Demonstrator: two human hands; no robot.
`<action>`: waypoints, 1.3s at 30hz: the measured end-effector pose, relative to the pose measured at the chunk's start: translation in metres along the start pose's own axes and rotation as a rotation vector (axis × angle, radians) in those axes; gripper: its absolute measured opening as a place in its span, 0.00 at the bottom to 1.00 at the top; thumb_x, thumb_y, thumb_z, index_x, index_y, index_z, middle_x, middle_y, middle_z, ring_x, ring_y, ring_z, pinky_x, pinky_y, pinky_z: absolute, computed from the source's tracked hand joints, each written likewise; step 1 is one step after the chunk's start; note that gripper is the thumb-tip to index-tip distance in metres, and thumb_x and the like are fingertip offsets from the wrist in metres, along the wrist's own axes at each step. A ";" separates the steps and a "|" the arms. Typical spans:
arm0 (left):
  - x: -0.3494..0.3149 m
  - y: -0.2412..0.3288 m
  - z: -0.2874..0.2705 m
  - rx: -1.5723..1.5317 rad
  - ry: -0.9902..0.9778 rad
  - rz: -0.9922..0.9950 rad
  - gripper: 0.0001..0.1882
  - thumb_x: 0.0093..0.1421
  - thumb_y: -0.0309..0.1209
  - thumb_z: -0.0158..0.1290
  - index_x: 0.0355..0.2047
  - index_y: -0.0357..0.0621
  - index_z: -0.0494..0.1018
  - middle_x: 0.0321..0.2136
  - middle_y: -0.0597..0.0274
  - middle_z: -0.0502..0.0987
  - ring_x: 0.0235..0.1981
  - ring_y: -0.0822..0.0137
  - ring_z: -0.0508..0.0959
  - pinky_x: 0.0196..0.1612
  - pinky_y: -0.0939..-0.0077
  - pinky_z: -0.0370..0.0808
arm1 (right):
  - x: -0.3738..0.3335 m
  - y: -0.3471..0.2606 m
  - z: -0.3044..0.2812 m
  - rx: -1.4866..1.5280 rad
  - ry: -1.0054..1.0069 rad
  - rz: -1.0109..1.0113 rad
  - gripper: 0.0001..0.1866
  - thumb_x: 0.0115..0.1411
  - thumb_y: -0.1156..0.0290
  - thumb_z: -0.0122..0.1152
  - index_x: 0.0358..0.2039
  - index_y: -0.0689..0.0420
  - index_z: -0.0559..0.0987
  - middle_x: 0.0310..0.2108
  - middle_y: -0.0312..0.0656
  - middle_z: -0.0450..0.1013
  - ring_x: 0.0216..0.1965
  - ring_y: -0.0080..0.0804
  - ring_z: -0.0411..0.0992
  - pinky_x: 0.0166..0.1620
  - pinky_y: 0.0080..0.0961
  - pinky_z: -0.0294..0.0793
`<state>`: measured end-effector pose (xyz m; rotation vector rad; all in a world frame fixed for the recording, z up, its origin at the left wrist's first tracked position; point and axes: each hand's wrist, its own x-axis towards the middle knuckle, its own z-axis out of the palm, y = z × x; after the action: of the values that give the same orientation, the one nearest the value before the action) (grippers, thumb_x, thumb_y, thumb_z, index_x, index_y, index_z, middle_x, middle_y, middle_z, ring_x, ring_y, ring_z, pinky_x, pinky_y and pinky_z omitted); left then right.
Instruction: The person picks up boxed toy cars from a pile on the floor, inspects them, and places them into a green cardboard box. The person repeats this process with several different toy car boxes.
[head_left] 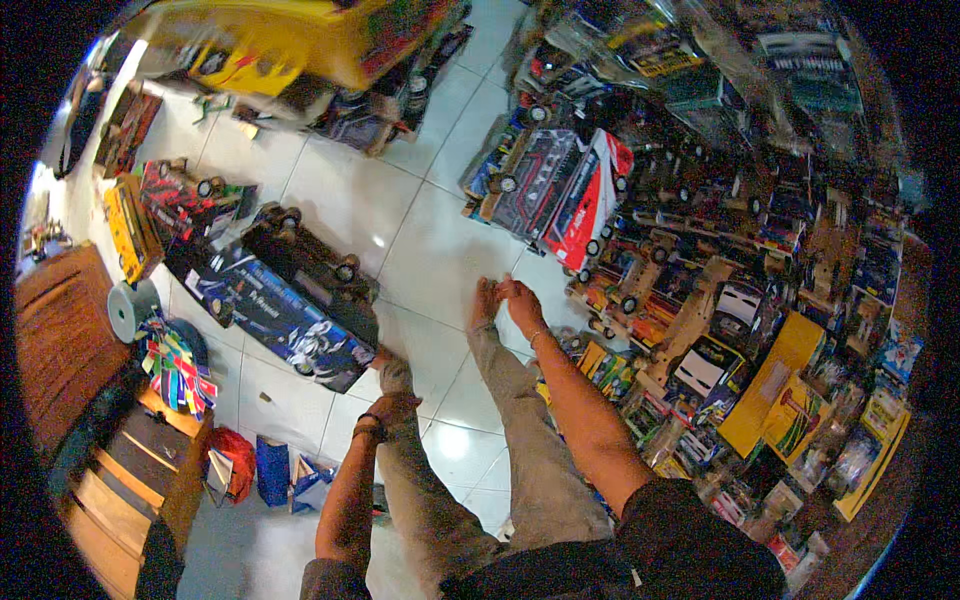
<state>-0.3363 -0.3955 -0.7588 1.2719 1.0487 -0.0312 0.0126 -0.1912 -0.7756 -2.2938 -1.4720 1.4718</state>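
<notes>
While your left hand (397, 405) and right hand (522, 308) hang low: neither has a truck in its grasp, so the handling looks, by judgement, at a pause.
Trucks done: those in plain view look assembled, with wheels and printed panels on; many are already packed close together on your right.
Trucks left: how many remain to be handled does not show; the blue truck (280, 320) lies well apart from the stack (700, 310).
Left hand: loosely open as far as the blur allows, nothing seen in it; it is near the blue truck's closest corner, apart from it.
Right hand: fingers loosely bent, no hold visible, in front of your right foot (485, 297); something tiny in the fingertips would be too small to tell.
Blue truck: on the floor (420, 240) to your left, slanted, a dark blue panel with a motorcycle picture turned up to you, wheels along the far edge.
Red truck (590, 205): ahead on your right, at the edge of the stack, with a red and white strip beside a grey patterned panel.
Far left: a yellow truck (128, 228), and below it a bunch of coloured strips (178, 372).
</notes>
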 end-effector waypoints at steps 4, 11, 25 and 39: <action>0.110 0.048 -0.015 -0.295 0.259 -0.156 0.17 0.61 0.42 0.50 0.41 0.42 0.74 0.37 0.56 0.79 0.37 0.60 0.78 0.42 0.67 0.73 | 0.039 0.082 -0.051 0.008 0.619 -0.311 0.19 0.67 0.59 0.42 0.35 0.60 0.76 0.30 0.42 0.77 0.33 0.34 0.75 0.36 0.30 0.72; 0.322 0.180 -0.131 0.040 0.824 0.216 0.13 0.61 0.35 0.49 0.39 0.39 0.73 0.38 0.48 0.78 0.41 0.47 0.77 0.44 0.59 0.73 | 0.165 0.180 -0.161 0.065 0.820 0.138 0.32 0.63 0.42 0.43 0.39 0.63 0.77 0.34 0.49 0.76 0.37 0.42 0.75 0.38 0.36 0.72; 0.444 0.245 -0.181 -0.024 0.722 0.099 0.17 0.63 0.43 0.46 0.45 0.48 0.74 0.43 0.54 0.77 0.46 0.49 0.75 0.49 0.60 0.72 | 0.262 0.083 -0.184 0.424 1.031 0.494 0.27 0.60 0.36 0.45 0.21 0.47 0.73 0.18 0.31 0.65 0.20 0.25 0.59 0.28 0.28 0.60; 0.289 0.204 -0.060 0.070 0.853 0.202 0.14 0.61 0.41 0.50 0.43 0.50 0.77 0.31 0.51 0.75 0.35 0.49 0.75 0.37 0.60 0.72 | 0.094 0.133 -0.158 0.982 0.409 0.292 0.26 0.61 0.37 0.45 0.14 0.41 0.61 0.10 0.24 0.52 0.13 0.19 0.53 0.17 0.21 0.51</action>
<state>-0.0985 -0.1282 -0.7878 1.4824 1.6345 0.6866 0.2273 -0.1299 -0.8179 -1.9779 -0.1939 1.2339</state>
